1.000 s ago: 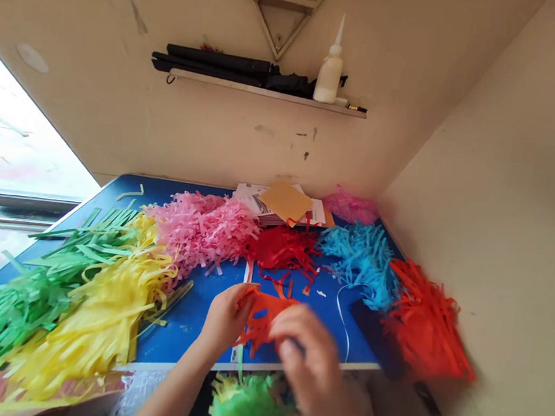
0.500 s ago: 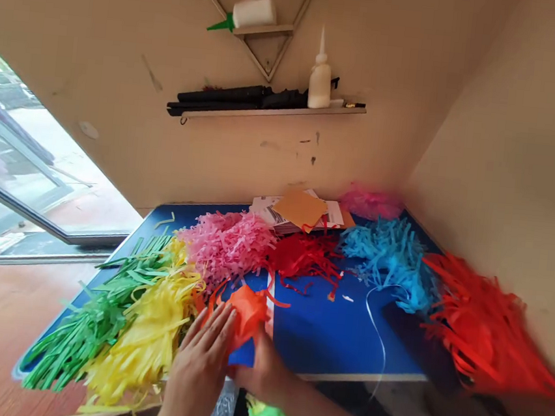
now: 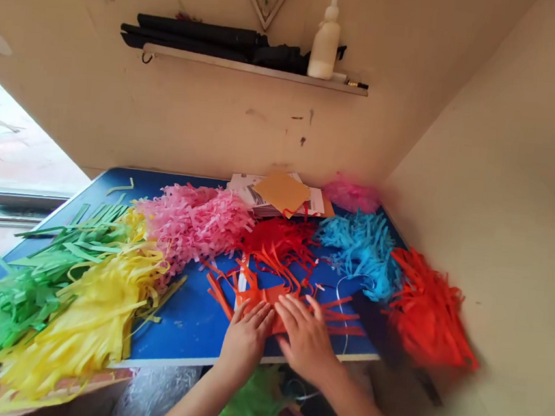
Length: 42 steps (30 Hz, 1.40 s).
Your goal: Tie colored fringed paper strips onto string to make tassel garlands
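One blue tabletop [image 3: 181, 336] spreads beneath and ahead of the hands, piled with cut paper fringe. Left of the hands lie a yellow heap [image 3: 85, 320] and a green heap [image 3: 12, 313]. Ahead sit a pink heap [image 3: 192, 226] and a dark red heap [image 3: 277, 241]. To the right are a blue heap [image 3: 363, 259] and an orange-red heap [image 3: 429, 311]. Directly under both palms sits an orange fringed paper sheet [image 3: 269, 297], its strips splayed outward. The left hand [image 3: 245, 339] and the right hand [image 3: 304, 341] are both open, fingers spread, pressing flat on it side by side, gripping nothing.
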Tool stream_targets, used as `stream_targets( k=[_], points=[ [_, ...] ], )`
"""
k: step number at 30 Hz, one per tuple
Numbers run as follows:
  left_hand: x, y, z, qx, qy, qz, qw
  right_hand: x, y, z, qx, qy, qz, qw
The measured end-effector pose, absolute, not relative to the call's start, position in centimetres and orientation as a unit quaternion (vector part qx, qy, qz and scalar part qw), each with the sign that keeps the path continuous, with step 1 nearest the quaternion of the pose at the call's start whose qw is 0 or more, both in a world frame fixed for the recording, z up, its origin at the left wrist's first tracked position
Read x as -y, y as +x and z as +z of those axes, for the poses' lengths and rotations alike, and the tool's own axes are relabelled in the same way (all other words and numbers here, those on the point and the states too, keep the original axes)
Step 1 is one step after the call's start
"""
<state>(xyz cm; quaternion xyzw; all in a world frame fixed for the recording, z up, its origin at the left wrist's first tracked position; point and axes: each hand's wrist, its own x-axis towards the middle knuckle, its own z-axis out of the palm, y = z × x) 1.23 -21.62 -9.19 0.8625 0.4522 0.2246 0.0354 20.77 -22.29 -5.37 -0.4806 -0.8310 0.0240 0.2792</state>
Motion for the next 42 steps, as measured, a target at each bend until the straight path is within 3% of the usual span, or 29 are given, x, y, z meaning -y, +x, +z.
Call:
stream_targets(
  k=[5, 9, 14, 17, 21, 26, 31, 37, 42],
  points=[
    [20.8, 0.3, -7.4, -0.483, 0.840, 0.245, 0.033, 21.0, 19.6, -7.6, 0.836, -0.429, 0.034, 0.341],
    [19.2, -2.4, -6.8, -0.521, 0.806, 0.272, -0.073, 20.8, 20.3, -6.9, 0.836, -0.402, 0.015, 0.374],
    [19.9, -7.9, -6.5, -0.543, 0.789, 0.226, -0.180, 21.1, 20.0, -7.4, 0.857, -0.386, 0.035, 0.340],
    [22.3, -9.0, -4.2, -0.525, 0.823, 0.169, -0.137, 21.1, 20.1, -8.2, 0.860, -0.389, 0.060, 0.324],
    [24.2, -5.0, -2.0, -0.407, 0.899, 0.162, 0.000, 21.1, 20.3, -8.7, 0.862, -0.392, 0.078, 0.313],
    [22.3, -0.4, -5.8, -0.474, 0.858, 0.177, 0.089, 21.1, 21.3, -8.1, 0.862, -0.432, 0.122, 0.237],
    [20.6, -2.3, -8.2, -0.508, 0.820, 0.230, 0.131, 20.7, 21.9, -7.5, 0.806, -0.507, 0.191, 0.241],
    [19.7, -0.9, -7.8, -0.632, 0.750, 0.185, 0.071, 18.6, 20.0, -7.7, 0.755, -0.628, 0.135, 0.136],
    [19.1, 0.1, -8.0, -0.644, 0.752, 0.139, 0.017, 17.5, 19.5, -7.4, 0.748, -0.651, 0.109, 0.065]
  ],
)
